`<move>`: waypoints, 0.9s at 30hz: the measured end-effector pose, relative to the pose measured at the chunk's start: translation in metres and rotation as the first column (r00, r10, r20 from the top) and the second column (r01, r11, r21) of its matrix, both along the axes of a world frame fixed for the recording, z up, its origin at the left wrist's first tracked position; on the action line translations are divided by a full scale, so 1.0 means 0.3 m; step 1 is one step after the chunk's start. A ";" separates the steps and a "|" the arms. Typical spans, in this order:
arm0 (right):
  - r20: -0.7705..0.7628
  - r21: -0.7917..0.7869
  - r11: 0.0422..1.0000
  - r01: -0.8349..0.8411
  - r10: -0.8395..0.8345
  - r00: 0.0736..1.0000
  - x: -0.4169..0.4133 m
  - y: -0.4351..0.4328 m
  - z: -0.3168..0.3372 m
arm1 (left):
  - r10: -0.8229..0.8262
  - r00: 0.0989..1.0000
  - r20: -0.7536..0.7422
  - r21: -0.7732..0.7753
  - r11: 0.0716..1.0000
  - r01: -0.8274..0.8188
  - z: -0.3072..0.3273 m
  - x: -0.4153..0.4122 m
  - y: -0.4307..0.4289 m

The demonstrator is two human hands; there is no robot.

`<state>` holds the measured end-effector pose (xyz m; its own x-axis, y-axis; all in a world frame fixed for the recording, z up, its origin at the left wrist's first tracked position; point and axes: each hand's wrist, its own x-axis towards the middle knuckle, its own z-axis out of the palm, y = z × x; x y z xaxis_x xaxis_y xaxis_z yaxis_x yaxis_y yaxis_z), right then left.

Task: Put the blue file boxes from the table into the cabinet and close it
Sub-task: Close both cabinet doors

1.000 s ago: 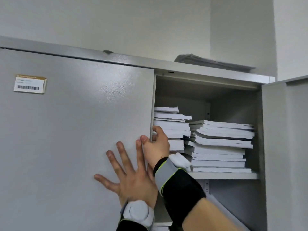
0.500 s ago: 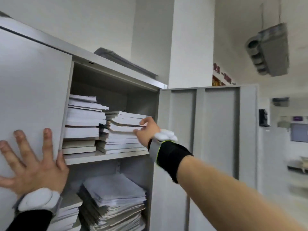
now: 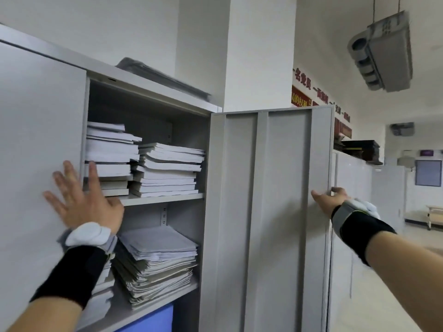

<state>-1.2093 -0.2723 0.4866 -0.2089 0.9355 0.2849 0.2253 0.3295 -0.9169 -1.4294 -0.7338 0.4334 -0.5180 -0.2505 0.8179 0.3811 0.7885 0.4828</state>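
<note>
Head view: my left hand (image 3: pixel 84 207), fingers spread, presses the closed left door (image 3: pixel 38 164); my right hand (image 3: pixel 329 200) clasps the open right door (image 3: pixel 271 212) edge.

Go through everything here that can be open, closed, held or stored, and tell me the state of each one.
Left cabinet door: closed or nearly so, with a flat palm on it.
Right cabinet door: swung wide open.
Left hand: open, fingers spread.
Right hand: gripping the right door's outer edge.
Blue file box: inside, below the lower shelf.
Paper stacks: piled on both shelves.
</note>
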 end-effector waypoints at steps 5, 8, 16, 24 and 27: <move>-0.042 0.005 0.996 -0.094 0.094 0.995 0.037 0.006 -0.031 | -0.155 0.986 -0.063 -0.183 0.973 0.141 0.125 0.293 0.289; -0.218 0.014 0.974 -0.227 0.224 0.950 0.168 0.097 -0.071 | -0.326 0.936 -0.134 -0.272 0.920 0.282 0.198 0.560 0.640; -0.063 0.345 0.819 -0.458 0.507 0.860 0.134 -0.144 -0.156 | -0.585 0.803 -0.116 -0.269 0.797 0.541 0.246 0.799 0.959; 0.339 0.717 0.443 -0.537 0.451 0.825 0.252 -0.426 -0.163 | -0.453 0.870 -0.193 -0.094 0.892 0.443 0.218 0.876 0.858; 0.377 0.722 0.366 -0.587 0.503 0.778 0.240 -0.539 -0.169 | -0.315 0.931 -0.183 -0.098 0.948 0.302 0.202 0.853 0.723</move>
<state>-1.1374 -0.4340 0.4359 -0.6472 0.0145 0.7622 -0.2250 0.9517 -0.2091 -1.1735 -0.5168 0.4941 -0.3913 -0.0449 0.9192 0.6915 0.6447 0.3259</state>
